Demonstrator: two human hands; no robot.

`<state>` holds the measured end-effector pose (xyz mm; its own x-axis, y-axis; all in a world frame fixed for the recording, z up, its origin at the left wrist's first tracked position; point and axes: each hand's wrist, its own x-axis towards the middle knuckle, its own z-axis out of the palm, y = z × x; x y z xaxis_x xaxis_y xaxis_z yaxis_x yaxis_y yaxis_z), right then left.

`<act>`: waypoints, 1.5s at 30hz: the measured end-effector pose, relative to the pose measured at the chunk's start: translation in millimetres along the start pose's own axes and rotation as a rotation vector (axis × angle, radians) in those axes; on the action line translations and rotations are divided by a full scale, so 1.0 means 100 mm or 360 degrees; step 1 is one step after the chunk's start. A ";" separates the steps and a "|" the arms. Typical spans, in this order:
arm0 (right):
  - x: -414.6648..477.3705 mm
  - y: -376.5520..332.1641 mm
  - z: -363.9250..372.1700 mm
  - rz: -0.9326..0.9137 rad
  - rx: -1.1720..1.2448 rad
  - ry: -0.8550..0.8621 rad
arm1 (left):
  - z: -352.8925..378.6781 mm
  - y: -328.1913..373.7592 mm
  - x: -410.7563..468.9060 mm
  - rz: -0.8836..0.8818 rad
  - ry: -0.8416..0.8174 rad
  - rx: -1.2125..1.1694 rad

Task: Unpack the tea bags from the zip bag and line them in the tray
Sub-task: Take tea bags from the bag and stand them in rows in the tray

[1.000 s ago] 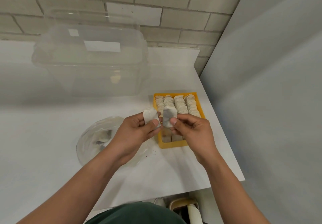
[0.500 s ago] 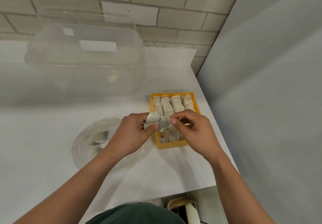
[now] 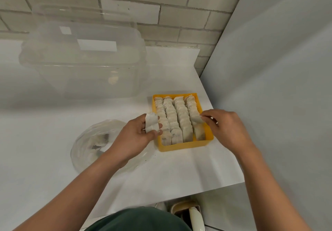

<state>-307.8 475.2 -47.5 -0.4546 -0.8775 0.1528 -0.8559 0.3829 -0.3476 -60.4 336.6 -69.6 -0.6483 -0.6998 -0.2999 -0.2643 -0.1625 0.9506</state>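
Half a second ago the two hands met over the near end of the tray, their tea bags almost touching; now they have drawn apart. The left hand (image 3: 136,139) has swung out to the tray's 9 o'clock edge, just outside its wall, and grips a tea bag (image 3: 151,125) upright between thumb and curled fingers. The right hand (image 3: 228,128) has moved to the 3 o'clock side and pinches a second tea bag (image 3: 196,119) by its corner, down against the rightmost row; whether it is fully seated cannot be told. The yellow tray (image 3: 179,146) sits on the white table (image 3: 45,132) where it was, at about 1 o'clock from the person's body, holding four rows of tea bags (image 3: 170,119) on edge, running from 12 to 6 o'clock. The rightmost row has a gap between the pinched bag and the bags at its near end. The clear zip bag (image 3: 93,141) lies unmoved at the tray's 8 o'clock, partly under the left forearm, with a few bags showing through it. A clear tub (image 3: 86,63) stands at the tray's 11 o'clock, against the brick wall (image 3: 179,2). A grey panel (image 3: 278,69) rises along the table's edge at 3 o'clock.
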 end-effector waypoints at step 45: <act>0.07 -0.27 0.04 -0.0053 0.0349 -0.0069 | 0.21 -0.17 0.04 0.0567 -0.0009 0.1034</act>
<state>-286.3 457.5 -40.7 -0.4118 -0.9021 0.1293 -0.7941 0.2856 -0.5365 -73.8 351.1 -89.3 -0.7770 -0.6293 0.0158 -0.4052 0.5193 0.7524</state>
